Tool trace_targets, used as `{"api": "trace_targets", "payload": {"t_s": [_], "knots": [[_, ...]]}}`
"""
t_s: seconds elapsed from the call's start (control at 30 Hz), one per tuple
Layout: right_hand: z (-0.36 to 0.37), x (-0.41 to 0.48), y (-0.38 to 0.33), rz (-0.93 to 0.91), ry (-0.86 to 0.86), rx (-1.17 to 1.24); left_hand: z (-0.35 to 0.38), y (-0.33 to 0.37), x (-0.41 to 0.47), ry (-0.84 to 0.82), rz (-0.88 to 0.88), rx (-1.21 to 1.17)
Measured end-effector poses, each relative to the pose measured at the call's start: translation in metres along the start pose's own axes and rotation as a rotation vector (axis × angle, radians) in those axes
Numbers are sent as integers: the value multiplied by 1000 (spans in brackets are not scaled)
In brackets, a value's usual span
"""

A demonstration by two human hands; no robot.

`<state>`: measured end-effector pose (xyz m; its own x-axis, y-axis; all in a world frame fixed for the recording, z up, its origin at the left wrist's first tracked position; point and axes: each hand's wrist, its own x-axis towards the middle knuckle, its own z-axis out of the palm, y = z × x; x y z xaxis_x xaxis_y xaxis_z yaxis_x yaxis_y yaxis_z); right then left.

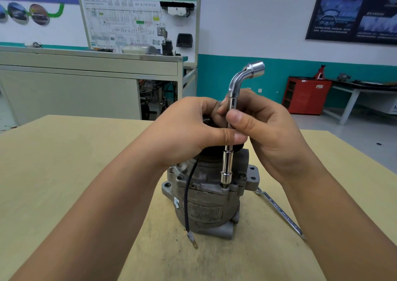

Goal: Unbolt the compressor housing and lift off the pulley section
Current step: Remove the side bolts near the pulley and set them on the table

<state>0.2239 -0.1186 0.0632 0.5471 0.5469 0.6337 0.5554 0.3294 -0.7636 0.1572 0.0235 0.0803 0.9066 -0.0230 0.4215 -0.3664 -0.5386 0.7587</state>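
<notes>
Unbolting step: right hand (268, 134) pinches socket wrench (227, 167), seated upright on housing bolt (224, 186); left hand (189, 134) grips pulley section (214, 154). Next, likely: spin wrench, steady compressor.

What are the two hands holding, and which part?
The right hand pinches the socket wrench by the middle of its upright shaft. The left hand grips the black pulley atop the compressor.

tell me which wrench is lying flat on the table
The flat spanner, right of the compressor. The L-shaped socket wrench stands upright on the compressor, pinched in the right hand.
</notes>
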Motion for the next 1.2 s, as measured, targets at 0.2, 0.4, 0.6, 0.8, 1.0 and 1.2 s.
{"api": "trace_targets", "payload": {"t_s": [0.2,0.4,0.6,0.8,1.0,1.2], "knots": [[-2,0,0,-10,-12,15,-6,1,-2,-100,27,-59],[-2,-2,-1,-25,-47,28,-6,1,-3,-107,35,-104],[1,-1,-1,-17,-12,33,-2,-1,-1,-70,17,-52],[-1,0,-1,-24,-23,-5,-6,-1,-1,-117,15,-82],[-2,-1,0,-32,-50,18,-6,1,-2,-116,50,-81],[-2,-1,1,-19,-15,42,-5,3,-3,-72,13,-54]]}}
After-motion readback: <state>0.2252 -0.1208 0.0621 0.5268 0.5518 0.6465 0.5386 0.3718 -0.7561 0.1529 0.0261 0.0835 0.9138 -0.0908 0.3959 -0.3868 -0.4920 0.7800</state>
